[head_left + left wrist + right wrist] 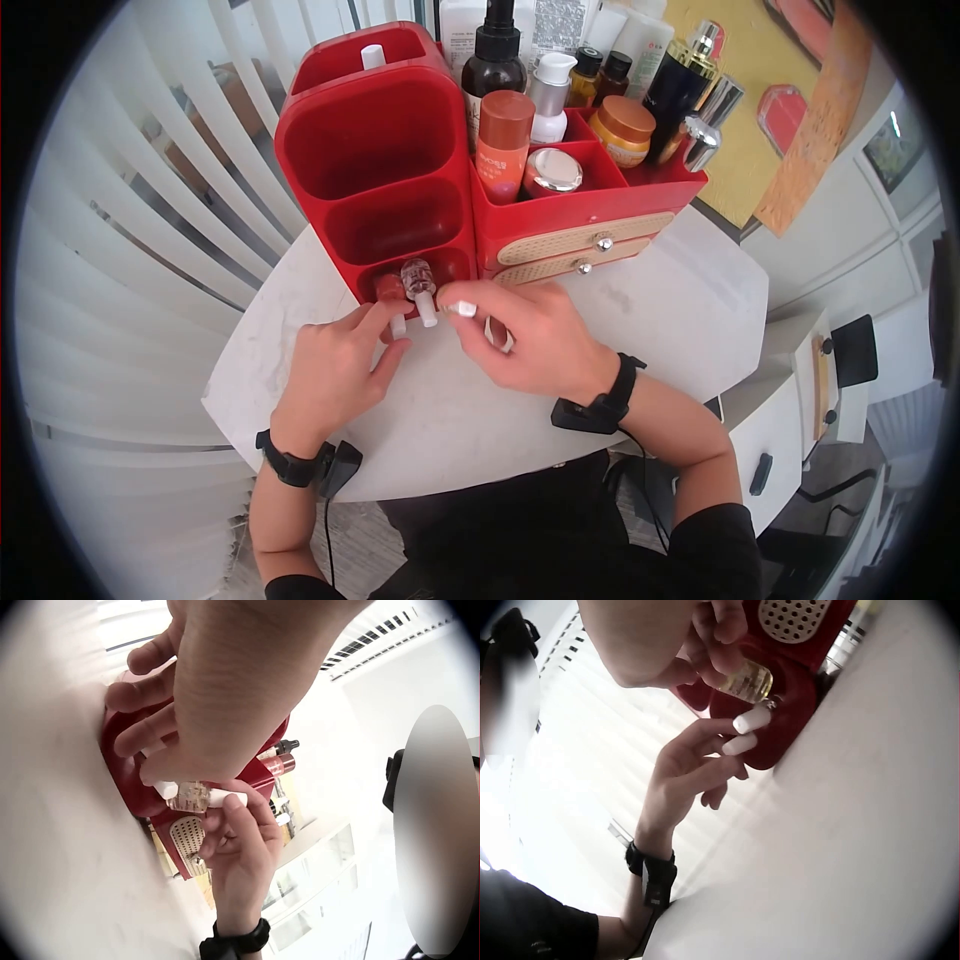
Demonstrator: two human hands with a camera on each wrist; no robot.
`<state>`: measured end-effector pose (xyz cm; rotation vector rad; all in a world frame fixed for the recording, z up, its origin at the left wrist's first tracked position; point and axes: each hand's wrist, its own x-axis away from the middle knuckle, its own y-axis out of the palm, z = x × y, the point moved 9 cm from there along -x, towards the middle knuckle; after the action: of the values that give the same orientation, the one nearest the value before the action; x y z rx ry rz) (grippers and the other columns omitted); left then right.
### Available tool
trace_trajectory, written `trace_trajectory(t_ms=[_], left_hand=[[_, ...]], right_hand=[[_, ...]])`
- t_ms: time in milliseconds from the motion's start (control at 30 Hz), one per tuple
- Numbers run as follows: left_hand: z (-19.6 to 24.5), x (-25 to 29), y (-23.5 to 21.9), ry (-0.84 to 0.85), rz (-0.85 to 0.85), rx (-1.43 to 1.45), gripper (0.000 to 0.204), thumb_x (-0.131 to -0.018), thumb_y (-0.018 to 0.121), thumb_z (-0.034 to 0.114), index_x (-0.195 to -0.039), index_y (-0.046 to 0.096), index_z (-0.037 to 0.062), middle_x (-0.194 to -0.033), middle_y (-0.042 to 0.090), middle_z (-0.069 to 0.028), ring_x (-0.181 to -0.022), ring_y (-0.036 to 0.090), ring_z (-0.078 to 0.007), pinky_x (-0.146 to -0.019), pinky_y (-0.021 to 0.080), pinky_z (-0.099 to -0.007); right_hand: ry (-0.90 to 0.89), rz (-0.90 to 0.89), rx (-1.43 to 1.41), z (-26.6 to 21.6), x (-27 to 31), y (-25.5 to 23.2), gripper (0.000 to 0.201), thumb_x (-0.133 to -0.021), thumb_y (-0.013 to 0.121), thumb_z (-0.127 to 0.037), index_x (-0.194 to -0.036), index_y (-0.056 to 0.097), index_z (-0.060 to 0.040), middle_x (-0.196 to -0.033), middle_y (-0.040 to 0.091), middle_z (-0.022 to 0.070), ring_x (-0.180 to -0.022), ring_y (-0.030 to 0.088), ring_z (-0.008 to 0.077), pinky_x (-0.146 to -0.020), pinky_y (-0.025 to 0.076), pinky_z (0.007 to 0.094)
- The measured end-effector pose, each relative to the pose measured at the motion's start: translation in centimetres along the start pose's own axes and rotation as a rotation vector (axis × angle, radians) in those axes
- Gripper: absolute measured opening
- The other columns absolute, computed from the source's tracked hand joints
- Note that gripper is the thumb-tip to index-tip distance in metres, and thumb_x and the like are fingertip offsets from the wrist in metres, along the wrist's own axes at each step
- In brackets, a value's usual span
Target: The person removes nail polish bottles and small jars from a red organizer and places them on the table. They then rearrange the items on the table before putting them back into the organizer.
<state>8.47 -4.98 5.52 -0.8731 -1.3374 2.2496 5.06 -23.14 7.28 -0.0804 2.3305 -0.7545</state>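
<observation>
Two nail polish bottles lean in the front compartment of the red organizer, their white caps pointing toward me. One is reddish; the other is clear glass. My left hand is at the reddish one, thumb and index finger either side of its white cap, the other fingers spread. Just to the right, my right hand pinches a third nail polish bottle by its white cap. Its clear glass body shows yellowish contents and sits close to the compartment in the right wrist view.
Beside the compartments, a red drawer box carries an orange bottle, a round jar, an amber jar and several pump bottles. A white item stands in the rear compartment. Vertical blinds hang left of the white table.
</observation>
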Motion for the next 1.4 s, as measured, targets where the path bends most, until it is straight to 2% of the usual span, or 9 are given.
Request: trace_trajectory(t_ms=[167, 267, 467, 633, 867, 933, 1133, 1267, 1400], left_hand=[[0.1, -0.1, -0.1, 0.003, 0.003, 0.002, 0.036, -0.091, 0.082, 0.009, -0.125, 0.073, 0.0138, -0.092, 0.077, -0.0043, -0.066, 0.072, -0.0293, -0.063, 0.057, -0.0388], [0.0, 0.0, -0.1, -0.001, 0.011, 0.001, 0.036, -0.091, 0.081, 0.007, -0.125, 0.073, 0.0136, -0.093, 0.077, -0.0054, -0.069, 0.073, -0.0313, -0.065, 0.057, -0.0402], [0.1, 0.0, -0.3, 0.010, 0.024, -0.009, 0.033, -0.094, 0.079, 0.008, -0.125, 0.071, 0.0114, -0.097, 0.079, -0.0066, -0.073, 0.075, -0.0313, -0.064, 0.059, -0.0410], [0.0, -0.1, -1.0, -0.012, 0.069, 0.006, 0.031, -0.096, 0.079, 0.009, -0.127, 0.074, 0.0095, -0.104, 0.081, -0.0093, -0.076, 0.077, -0.0322, -0.066, 0.061, -0.0411], [-0.3, -0.1, -1.3, -0.021, 0.104, 0.029, 0.029, -0.098, 0.078, 0.009, -0.127, 0.074, 0.0082, -0.103, 0.081, -0.0089, -0.076, 0.077, -0.0327, -0.065, 0.060, -0.0414], [-0.6, 0.0, -1.3, -0.015, 0.139, 0.053, 0.031, -0.098, 0.079, 0.007, -0.129, 0.075, 0.0082, -0.105, 0.082, -0.0115, -0.059, 0.069, -0.0245, -0.061, 0.056, -0.0369], [-0.7, 0.0, -1.5, -0.009, 0.169, 0.086, 0.026, -0.100, 0.077, 0.004, -0.125, 0.074, 0.0076, -0.110, 0.084, -0.0103, -0.060, 0.070, -0.0250, -0.061, 0.056, -0.0358], [-0.7, -0.1, -1.9, -0.025, 0.204, 0.088, 0.020, -0.102, 0.076, 0.008, -0.122, 0.073, 0.0081, -0.105, 0.084, -0.0084, -0.077, 0.078, -0.0299, -0.063, 0.059, -0.0388], [-1.0, 0.1, -3.0, -0.107, 0.231, 0.206, 0.019, -0.101, 0.078, 0.007, -0.119, 0.076, 0.0076, -0.099, 0.083, -0.0064, -0.069, 0.074, -0.0183, -0.057, 0.053, -0.0300]], right_hand=[[0.100, -0.213, -0.125, 0.1, 1.2, 2.7, 0.020, -0.097, 0.075, -0.011, -0.118, 0.074, -0.0096, -0.081, 0.076, 0.0092, -0.067, 0.074, 0.0292, -0.066, 0.059, 0.0410], [0.001, -0.238, -0.107, 0.0, 1.6, 4.0, 0.021, -0.097, 0.081, -0.014, -0.117, 0.079, -0.0127, -0.073, 0.071, 0.0038, -0.057, 0.067, 0.0170, -0.057, 0.054, 0.0323], [0.134, -0.272, -0.141, 0.9, 0.5, 3.0, 0.026, -0.101, 0.079, -0.014, -0.127, 0.077, -0.0125, -0.074, 0.071, 0.0050, -0.059, 0.069, 0.0189, -0.059, 0.055, 0.0331], [0.131, -0.267, -0.124, 3.3, 0.6, 4.3, 0.041, -0.101, 0.068, 0.001, -0.139, 0.073, -0.0124, -0.100, 0.079, 0.0155, -0.083, 0.080, 0.0256, -0.075, 0.060, 0.0416], [0.123, -0.285, -0.128, 3.3, -0.1, 5.0, 0.035, -0.103, 0.068, -0.005, -0.137, 0.070, -0.0103, -0.111, 0.079, 0.0188, -0.098, 0.079, 0.0391, -0.084, 0.062, 0.0476], [0.180, -0.181, -0.204, 3.3, -0.5, 3.9, 0.028, -0.104, 0.072, -0.007, -0.132, 0.070, -0.0078, -0.104, 0.079, 0.0168, -0.090, 0.079, 0.0342, -0.078, 0.061, 0.0434], [0.195, -0.021, -0.232, 2.3, -0.2, 1.3, 0.017, -0.104, 0.075, -0.010, -0.121, 0.071, -0.0090, -0.086, 0.073, 0.0069, -0.068, 0.071, 0.0203, -0.065, 0.055, 0.0358], [0.191, -0.105, -0.180, 1.5, 0.1, 0.5, 0.015, -0.102, 0.076, -0.011, -0.116, 0.071, -0.0093, -0.080, 0.072, 0.0064, -0.065, 0.070, 0.0226, -0.063, 0.054, 0.0374], [0.138, -0.218, -0.109, 2.3, 0.7, 2.0, 0.018, -0.099, 0.077, -0.010, -0.117, 0.071, -0.0099, -0.074, 0.069, 0.0047, -0.063, 0.069, 0.0210, -0.061, 0.053, 0.0358]])
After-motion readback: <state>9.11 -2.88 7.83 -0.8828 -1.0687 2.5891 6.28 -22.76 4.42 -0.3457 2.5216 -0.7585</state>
